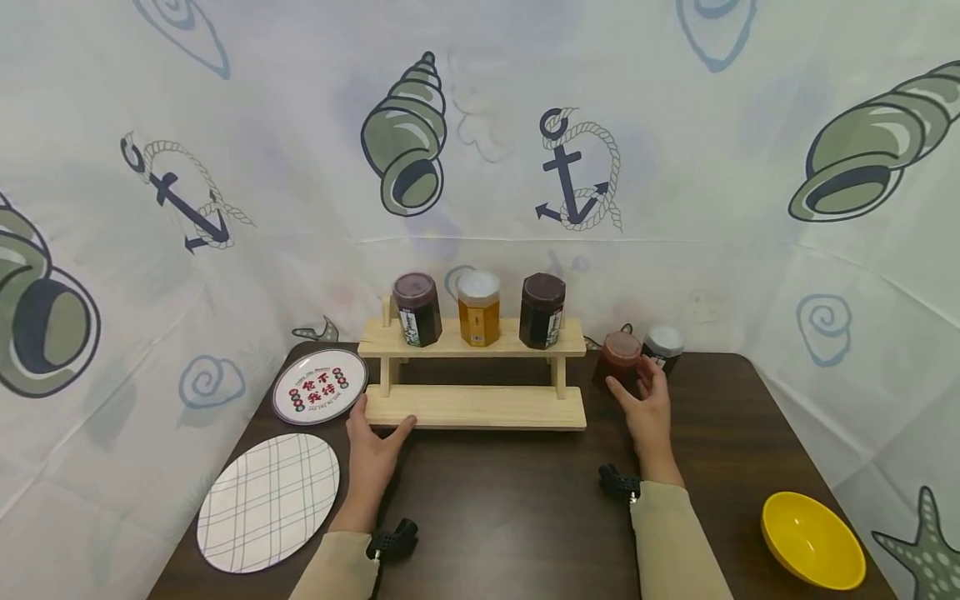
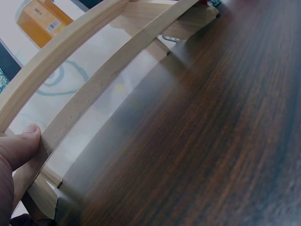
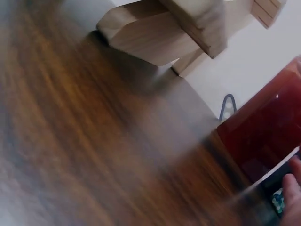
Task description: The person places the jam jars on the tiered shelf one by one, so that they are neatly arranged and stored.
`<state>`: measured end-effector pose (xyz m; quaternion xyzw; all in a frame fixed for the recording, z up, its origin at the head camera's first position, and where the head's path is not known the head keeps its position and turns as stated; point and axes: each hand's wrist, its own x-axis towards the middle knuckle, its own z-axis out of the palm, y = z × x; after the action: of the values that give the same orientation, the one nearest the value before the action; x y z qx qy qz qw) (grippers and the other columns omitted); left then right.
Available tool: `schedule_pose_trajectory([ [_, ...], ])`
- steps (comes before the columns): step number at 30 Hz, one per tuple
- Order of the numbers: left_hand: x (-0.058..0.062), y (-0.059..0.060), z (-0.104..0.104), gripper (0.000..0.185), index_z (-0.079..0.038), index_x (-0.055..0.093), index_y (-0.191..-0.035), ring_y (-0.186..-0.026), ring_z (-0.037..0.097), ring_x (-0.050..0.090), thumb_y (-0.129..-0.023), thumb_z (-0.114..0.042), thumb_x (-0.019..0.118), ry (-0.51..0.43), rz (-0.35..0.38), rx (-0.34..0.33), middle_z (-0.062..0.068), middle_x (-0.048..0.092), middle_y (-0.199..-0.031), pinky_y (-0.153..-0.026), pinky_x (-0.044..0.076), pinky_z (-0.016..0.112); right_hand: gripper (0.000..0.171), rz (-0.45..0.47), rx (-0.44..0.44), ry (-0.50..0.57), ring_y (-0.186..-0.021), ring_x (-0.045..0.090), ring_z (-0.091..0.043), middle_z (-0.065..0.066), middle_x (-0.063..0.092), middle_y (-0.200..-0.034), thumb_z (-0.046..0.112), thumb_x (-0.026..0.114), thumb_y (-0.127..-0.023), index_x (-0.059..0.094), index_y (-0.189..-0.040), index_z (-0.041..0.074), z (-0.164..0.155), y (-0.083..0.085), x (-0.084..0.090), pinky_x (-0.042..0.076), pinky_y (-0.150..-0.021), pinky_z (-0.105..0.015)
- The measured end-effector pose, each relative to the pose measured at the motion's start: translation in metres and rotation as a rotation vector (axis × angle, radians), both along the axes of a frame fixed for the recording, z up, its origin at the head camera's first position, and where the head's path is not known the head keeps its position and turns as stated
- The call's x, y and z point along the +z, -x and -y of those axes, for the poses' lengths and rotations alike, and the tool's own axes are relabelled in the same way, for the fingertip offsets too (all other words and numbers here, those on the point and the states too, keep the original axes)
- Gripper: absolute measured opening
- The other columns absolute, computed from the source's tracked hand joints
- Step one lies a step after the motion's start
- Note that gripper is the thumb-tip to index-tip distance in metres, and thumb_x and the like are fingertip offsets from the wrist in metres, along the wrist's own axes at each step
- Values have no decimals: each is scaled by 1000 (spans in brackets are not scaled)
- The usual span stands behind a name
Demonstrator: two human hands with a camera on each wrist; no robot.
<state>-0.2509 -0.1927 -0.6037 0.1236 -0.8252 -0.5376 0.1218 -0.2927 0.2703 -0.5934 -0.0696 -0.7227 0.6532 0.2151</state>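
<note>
A two-tier wooden shelf (image 1: 472, 408) stands at the back of the dark table, with three jars on its upper tier. My left hand (image 1: 372, 454) holds the lower tier at its left front corner; in the left wrist view the thumb (image 2: 23, 143) lies against the plank's edge. My right hand (image 1: 647, 412) is at a red jar (image 1: 619, 357) right of the shelf, thumb and fingers spread before it. A dark jar with a white lid (image 1: 664, 346) stands beside the red one. In the right wrist view the fingertips (image 3: 291, 186) show near the red jar; the thumb is hidden.
On the upper tier stand a dark jar (image 1: 417, 310), an amber jar (image 1: 479, 310) and another dark jar (image 1: 542, 312). Left are a plate with red characters (image 1: 320, 386) and a checked plate (image 1: 268, 502). A yellow bowl (image 1: 813, 540) sits front right. Patterned cloth (image 1: 487, 192) hangs behind.
</note>
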Motion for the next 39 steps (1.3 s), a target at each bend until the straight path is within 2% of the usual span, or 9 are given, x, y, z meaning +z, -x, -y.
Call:
schedule_pose_trajectory([
  [5, -1, -1, 1, 114, -11, 17, -175, -162, 42, 31, -92, -45, 88, -3, -3, -1, 26, 25, -172, -131, 27, 63, 94, 66, 108, 9, -166, 31, -29, -12, 36, -176, 17, 86, -96, 31, -172, 14, -4, 2, -4, 19, -138, -46],
  [9, -1, 0, 1, 115, -12, 16, -175, -162, 42, 30, -92, -45, 89, -3, 1, 1, 26, 25, -172, -131, 27, 63, 98, 131, 143, -16, -169, 26, -29, -11, 30, -180, 25, 85, -98, 24, -174, 17, -7, 5, -5, 18, -138, -47],
  [11, 0, 0, 0, 115, -12, 16, -175, -162, 43, 30, -92, -45, 89, -7, 2, -1, 26, 25, -172, -131, 27, 64, 100, 172, 162, -27, -170, 22, -31, -13, 25, -181, 24, 84, -99, 20, -175, 15, -8, 5, 0, 17, -138, -49],
  [13, 0, 0, 0, 115, -12, 16, -175, -161, 43, 31, -92, -44, 89, -12, 2, -1, 27, 25, -172, -131, 27, 64, 99, 175, 170, -27, -170, 21, -31, -13, 24, -181, 24, 83, -100, 19, -175, 15, -9, 7, -1, 18, -138, -50],
  [17, 0, -1, 0, 114, -11, 16, -175, -161, 44, 31, -92, -43, 89, -13, -4, -4, 27, 26, -171, -130, 28, 64, 93, 146, 148, -48, -167, 26, -37, -18, 25, -178, 19, 82, -100, 26, -173, 11, -9, 7, -3, 21, -137, -53],
  [18, 0, -1, 0, 114, -10, 16, -174, -161, 44, 32, -92, -43, 89, -12, -5, -4, 27, 26, -171, -130, 28, 64, 90, 134, 135, -60, -166, 28, -37, -19, 27, -176, 20, 82, -100, 29, -172, 12, -10, 8, -7, 23, -136, -53],
  [24, 1, -1, -1, 113, -12, 17, -175, -161, 43, 31, -93, -43, 88, -6, 0, 2, 27, 25, -172, -131, 27, 64, 77, 136, 93, -98, -163, 36, -36, -21, 34, -165, 22, 81, -101, 43, -166, 10, -9, 8, -8, 26, -135, -52],
  [33, 1, 0, -1, 113, -11, 17, -175, -162, 43, 30, -93, -43, 88, 2, 5, -1, 26, 25, -172, -131, 26, 64, 79, 173, 101, -7, -162, 39, -35, -18, 40, -173, 19, 82, -100, 39, -165, 10, -8, 7, -5, 31, -133, -52],
  [39, 2, 0, -1, 113, -11, 16, -175, -161, 43, 31, -93, -43, 87, 3, 2, 2, 27, 25, -172, -131, 27, 64, 82, 169, 94, -13, -157, 44, -36, -18, 45, -168, 19, 85, -97, 39, -165, 11, -7, 8, -6, 33, -132, -54],
])
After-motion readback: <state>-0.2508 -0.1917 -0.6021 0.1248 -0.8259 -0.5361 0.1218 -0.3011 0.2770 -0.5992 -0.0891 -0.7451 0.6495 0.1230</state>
